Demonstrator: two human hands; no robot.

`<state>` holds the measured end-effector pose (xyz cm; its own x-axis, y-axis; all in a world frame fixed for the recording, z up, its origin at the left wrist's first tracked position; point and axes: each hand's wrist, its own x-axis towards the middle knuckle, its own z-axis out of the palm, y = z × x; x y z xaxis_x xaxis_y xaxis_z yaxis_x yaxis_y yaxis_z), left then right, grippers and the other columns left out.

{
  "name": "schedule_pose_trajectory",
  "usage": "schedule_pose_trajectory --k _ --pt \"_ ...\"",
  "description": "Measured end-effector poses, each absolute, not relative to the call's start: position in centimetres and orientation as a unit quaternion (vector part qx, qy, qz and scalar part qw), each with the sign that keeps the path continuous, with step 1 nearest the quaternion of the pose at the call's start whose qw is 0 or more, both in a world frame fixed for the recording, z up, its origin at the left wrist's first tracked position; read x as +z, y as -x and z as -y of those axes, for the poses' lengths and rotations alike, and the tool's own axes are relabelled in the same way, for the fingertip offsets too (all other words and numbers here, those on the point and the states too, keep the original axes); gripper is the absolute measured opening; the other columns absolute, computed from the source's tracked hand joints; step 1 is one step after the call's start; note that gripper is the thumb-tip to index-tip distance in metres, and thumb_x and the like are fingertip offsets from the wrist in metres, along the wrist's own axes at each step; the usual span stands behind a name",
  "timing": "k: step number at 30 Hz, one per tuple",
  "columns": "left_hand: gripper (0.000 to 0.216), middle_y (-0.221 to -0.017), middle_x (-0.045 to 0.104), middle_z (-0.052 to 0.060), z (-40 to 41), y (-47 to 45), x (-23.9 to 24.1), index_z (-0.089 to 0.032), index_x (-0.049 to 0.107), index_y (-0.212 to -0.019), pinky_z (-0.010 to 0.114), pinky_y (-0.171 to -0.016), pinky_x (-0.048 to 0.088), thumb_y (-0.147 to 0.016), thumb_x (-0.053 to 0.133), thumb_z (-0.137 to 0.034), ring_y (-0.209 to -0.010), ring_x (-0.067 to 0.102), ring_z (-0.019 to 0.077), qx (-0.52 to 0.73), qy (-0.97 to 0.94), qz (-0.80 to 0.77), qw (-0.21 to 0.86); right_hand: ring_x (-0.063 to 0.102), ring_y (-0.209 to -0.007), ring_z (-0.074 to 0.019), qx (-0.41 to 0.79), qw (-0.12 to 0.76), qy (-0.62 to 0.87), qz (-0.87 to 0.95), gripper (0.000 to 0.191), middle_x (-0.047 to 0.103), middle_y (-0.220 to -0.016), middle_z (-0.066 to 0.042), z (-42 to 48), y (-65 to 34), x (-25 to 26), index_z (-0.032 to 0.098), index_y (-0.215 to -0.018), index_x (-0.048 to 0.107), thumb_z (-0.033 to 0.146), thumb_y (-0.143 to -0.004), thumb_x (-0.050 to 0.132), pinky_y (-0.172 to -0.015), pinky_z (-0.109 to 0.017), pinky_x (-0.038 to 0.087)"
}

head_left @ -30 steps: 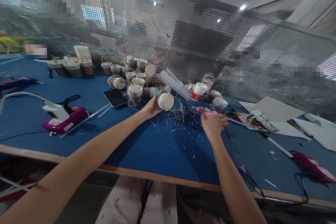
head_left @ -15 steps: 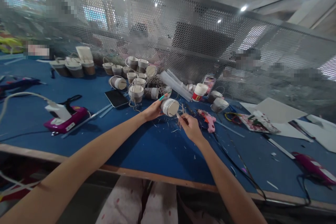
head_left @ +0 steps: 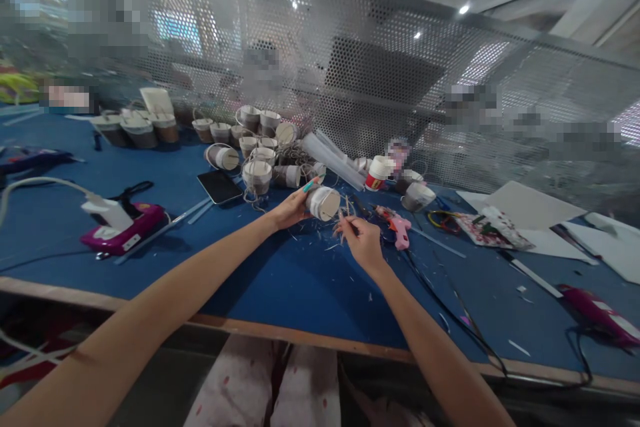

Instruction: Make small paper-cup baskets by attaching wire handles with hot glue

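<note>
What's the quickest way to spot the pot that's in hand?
On the blue table, find the cluster of pots near the perforated screen. The held pot is in front, to the right, its round pale end facing us. Unlike its neighbours, it is in the left grip.

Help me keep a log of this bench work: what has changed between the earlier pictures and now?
The right hand has let go of the pink glue gun and moved left, its fingertips now beside the little bucket; whether they pinch anything is unclear. The left hand has shifted the bucket slightly right and nearer the person, keeping its grip. The phone and purple power strip stayed put.
</note>
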<state>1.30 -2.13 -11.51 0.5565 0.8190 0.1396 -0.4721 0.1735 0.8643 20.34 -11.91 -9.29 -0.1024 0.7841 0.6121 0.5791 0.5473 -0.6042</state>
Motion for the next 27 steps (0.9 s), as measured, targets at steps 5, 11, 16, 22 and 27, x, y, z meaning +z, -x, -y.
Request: schedule_pose_trajectory --k 5,11,16,22,27 --pt "0.071 -0.127 0.053 0.006 2.33 -1.25 -11.27 -0.037 0.033 -0.138 0.029 -0.074 0.047 -0.074 0.062 -0.049 -0.089 0.055 0.0181 0.437 -0.47 -0.188 0.743 0.062 -0.055 -0.0128 0.085 0.484 0.475 0.73 0.027 0.069 -0.066 -0.004 11.88 -20.31 -9.48 0.017 -0.071 0.064 0.03 -0.088 0.048 -0.057 -0.022 0.049" --pt "0.067 -0.124 0.054 0.005 2.1 -1.21 -11.5 -0.037 0.037 -0.136 0.029 -0.073 0.048 -0.075 0.062 -0.048 -0.086 0.055 0.0169 0.434 -0.464 -0.195 0.747 0.063 -0.054 -0.0124 0.072 0.494 0.461 0.734 0.026 0.069 -0.067 -0.004 12.04 -20.25 -9.23 0.018 -0.071 0.064 0.031 -0.087 0.049 -0.057 -0.022 0.05" --pt "0.066 -0.121 0.055 0.006 2.06 -1.24 -11.61 -0.035 0.043 -0.133 0.029 -0.071 0.049 -0.072 0.065 -0.05 -0.084 0.055 0.0159 0.438 -0.461 -0.184 0.75 0.063 -0.053 -0.013 0.092 0.505 0.461 0.724 0.027 0.069 -0.068 -0.004 12.06 -20.1 -9.23 0.018 -0.072 0.065 0.034 -0.087 0.049 -0.056 -0.022 0.051" --pt "0.066 -0.123 0.053 0.006 2.21 -1.28 -11.31 -0.036 0.042 -0.133 0.029 -0.071 0.048 -0.072 0.065 -0.048 -0.083 0.055 0.0152 0.441 -0.456 -0.192 0.749 0.064 -0.053 -0.0128 0.158 0.509 0.453 0.715 0.027 0.069 -0.069 -0.004 12.08 -19.91 -9.31 0.017 -0.074 0.065 0.035 -0.087 0.05 -0.052 -0.021 0.052" --pt "0.068 -0.126 0.052 0.005 2.27 -1.21 -11.22 -0.038 0.036 -0.136 0.029 -0.071 0.048 -0.074 0.062 -0.049 -0.084 0.055 0.016 0.436 -0.461 -0.204 0.745 0.064 -0.051 -0.0129 0.152 0.513 0.465 0.705 0.027 0.069 -0.067 -0.003 11.84 -20.03 -9.6 0.017 -0.073 0.065 0.036 -0.086 0.05 -0.051 -0.021 0.052"
